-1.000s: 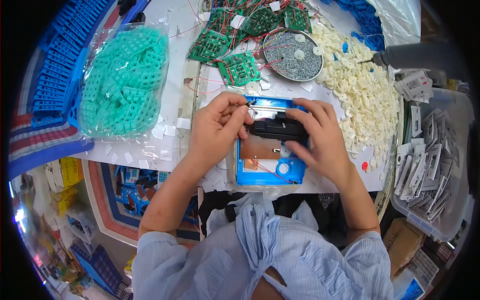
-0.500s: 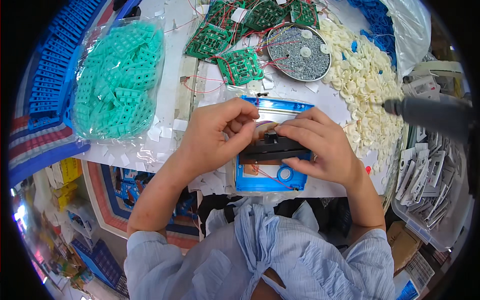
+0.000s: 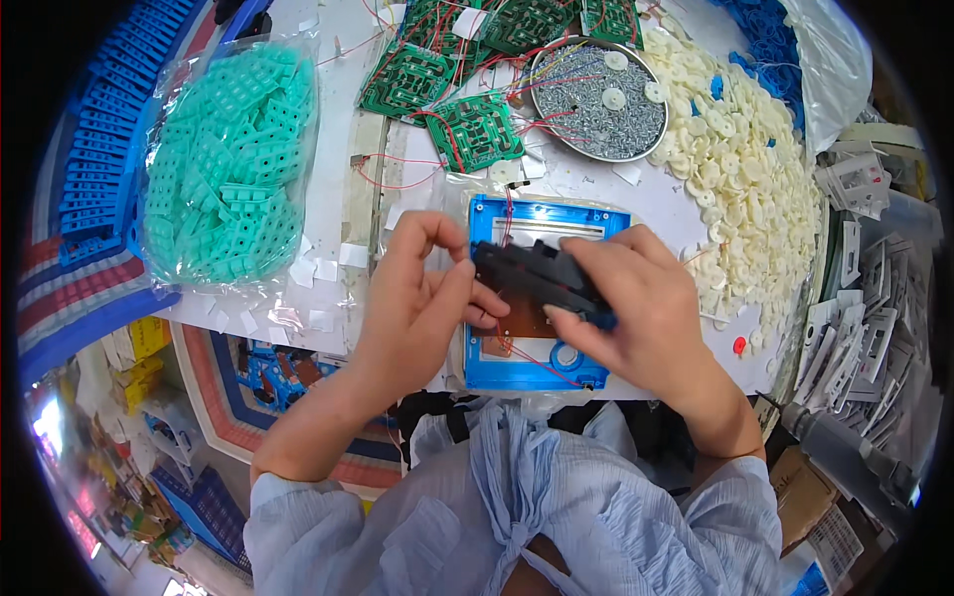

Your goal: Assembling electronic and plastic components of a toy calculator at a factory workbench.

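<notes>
A black plastic mechanism, long and narrow with a raised block, is tilted above the blue plastic case. My right hand grips its right end between thumb and fingers. Beside its left end is my left hand, with thumb and index finger curled together; whatever they pinch, if anything, is hidden. Inside the case lie a brown board, thin red wires and a blue ring. Part of the case is covered by the mechanism and my fingers.
Green circuit boards with red wires lie beyond the case, next to a round tray of screws. Cream plastic discs are heaped right. A bag of turquoise parts sits left. A dark grey cylindrical tool is at lower right.
The black mechanism has tilted, its left end rising and its right end dropping. My left hand has shifted left and slightly down. The dark grey tool has swung down at the right.
</notes>
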Demonstrator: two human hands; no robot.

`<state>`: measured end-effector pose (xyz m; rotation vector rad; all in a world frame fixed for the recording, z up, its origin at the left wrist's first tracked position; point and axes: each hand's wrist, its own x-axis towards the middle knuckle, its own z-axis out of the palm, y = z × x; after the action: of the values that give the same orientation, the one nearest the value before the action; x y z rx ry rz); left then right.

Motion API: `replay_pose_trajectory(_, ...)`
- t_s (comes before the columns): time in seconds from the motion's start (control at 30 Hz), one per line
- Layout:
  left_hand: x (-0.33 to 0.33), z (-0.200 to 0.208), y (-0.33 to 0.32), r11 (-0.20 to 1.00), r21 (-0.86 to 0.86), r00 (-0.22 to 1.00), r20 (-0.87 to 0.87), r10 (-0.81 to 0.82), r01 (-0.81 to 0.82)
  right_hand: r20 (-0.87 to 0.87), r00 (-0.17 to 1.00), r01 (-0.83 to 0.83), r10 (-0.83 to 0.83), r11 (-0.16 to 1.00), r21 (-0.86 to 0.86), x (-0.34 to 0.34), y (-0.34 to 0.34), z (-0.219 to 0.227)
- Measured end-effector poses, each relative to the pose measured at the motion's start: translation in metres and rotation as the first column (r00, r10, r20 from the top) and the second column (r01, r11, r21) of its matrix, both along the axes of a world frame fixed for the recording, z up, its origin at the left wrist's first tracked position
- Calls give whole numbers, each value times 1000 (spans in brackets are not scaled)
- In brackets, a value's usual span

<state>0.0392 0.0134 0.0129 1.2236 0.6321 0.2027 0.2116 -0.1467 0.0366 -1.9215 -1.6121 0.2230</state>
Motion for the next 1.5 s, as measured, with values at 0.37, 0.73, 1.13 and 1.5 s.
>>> replay_pose_trajectory(0.37, 54, -1, 45, 619, 771, 974, -6, -226, 148, 20, 994, -106, 109, 990, -94, 5, 2, 7)
replay_pose_trajectory(0.73, 62, 0, 39, 562, 811, 973, -40, -227, 165, -31, 993, -115, 113, 990, -85, 6, 1, 0)
replay_pose_trajectory(1.13, 63, 3, 44, 660, 706, 936, -13, -353, 258, -66, 996, -58, 59, 998, 23, 9, -8, -4)
replay_pose_trajectory(1.5, 35, 8, 35, 514, 796, 884, -55, -464, 319, -136, 986, -101, 99, 995, -13, 12, -15, -4)
